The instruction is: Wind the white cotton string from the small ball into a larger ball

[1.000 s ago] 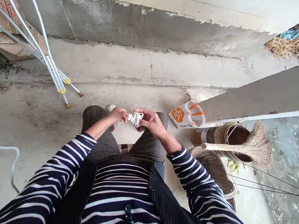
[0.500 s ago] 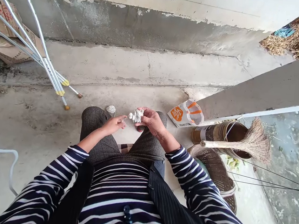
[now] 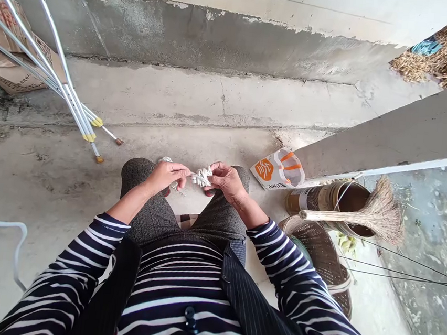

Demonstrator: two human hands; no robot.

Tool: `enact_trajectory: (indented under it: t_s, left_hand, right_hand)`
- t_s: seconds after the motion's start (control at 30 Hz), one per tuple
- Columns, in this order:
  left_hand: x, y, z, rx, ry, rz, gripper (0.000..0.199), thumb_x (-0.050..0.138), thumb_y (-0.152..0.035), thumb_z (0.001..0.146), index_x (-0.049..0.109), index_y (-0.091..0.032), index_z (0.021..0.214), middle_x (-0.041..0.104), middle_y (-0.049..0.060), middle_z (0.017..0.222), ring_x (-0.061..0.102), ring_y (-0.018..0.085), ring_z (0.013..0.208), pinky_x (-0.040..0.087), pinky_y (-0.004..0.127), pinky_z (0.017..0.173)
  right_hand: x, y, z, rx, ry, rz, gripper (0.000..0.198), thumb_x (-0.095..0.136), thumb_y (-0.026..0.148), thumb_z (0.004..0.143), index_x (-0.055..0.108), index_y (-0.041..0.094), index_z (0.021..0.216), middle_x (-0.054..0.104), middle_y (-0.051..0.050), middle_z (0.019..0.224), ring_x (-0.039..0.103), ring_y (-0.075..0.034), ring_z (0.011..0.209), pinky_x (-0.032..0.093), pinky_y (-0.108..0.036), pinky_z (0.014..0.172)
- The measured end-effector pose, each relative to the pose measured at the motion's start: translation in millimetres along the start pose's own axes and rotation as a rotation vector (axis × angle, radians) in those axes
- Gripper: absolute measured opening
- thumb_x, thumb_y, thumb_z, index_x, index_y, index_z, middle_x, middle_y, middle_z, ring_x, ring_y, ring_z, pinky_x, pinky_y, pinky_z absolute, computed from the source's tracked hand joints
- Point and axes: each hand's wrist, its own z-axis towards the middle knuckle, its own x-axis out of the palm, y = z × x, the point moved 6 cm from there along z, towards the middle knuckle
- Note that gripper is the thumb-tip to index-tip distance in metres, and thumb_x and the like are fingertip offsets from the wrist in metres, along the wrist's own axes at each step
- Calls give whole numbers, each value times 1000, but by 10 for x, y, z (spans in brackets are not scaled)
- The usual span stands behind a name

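The left hand (image 3: pixel 169 175) has moved from having its fingers loosely spread to being pinched close, and it seems to grip a thin white strand; the right hand (image 3: pixel 225 180) is curled part-way shut around a small, lumpy bundle of white cord (image 3: pixel 202 175), between the knees; so the cord now looks to be worked by both hands; a round ball of white cord (image 3: pixel 165 159) peeks out past the left hand; the pale grey concrete floor (image 3: pixel 59 183) has silver metal crutches (image 3: pixel 75 106) near its left edge.
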Motion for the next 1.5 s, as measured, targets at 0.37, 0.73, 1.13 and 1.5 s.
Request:
enact_trajectory:
  t_s: [0.37, 0.73, 1.13, 1.5]
  left_hand:
    - [16, -568, 53, 379, -142, 697, 24, 57, -25, 93, 75, -20, 77, 68, 0, 64, 58, 13, 61, 40, 23, 62]
    - [187, -42, 219, 141, -67, 179, 32, 59, -40, 91, 73, -15, 78, 66, 1, 57, 59, 14, 49, 45, 24, 52]
    - [415, 157, -118, 17, -115, 284, 32, 52, -34, 94, 60, -18, 67, 65, -1, 59, 59, 11, 50, 46, 22, 57]
    - [274, 88, -84, -92, 3, 18, 24, 52, -31, 90, 60, -17, 73, 70, 4, 61, 61, 12, 56, 43, 20, 50]
  right_hand:
    - [159, 111, -96, -92, 182, -247, 32, 91, 30, 61, 71, 17, 82, 69, -2, 80, 67, -16, 70, 58, -25, 54]
    - [82, 184, -176, -49, 56, -67, 37, 93, 30, 57, 70, 18, 83, 73, -1, 76, 67, -15, 57, 56, -24, 46]
    - [26, 221, 46, -266, -279, -92, 33, 81, 32, 60, 64, 20, 86, 68, 0, 81, 65, -16, 73, 59, -27, 59]
    - [135, 522, -72, -523, -349, -442, 24, 69, 30, 78, 61, 23, 99, 66, -4, 102, 64, -18, 91, 58, -28, 73]
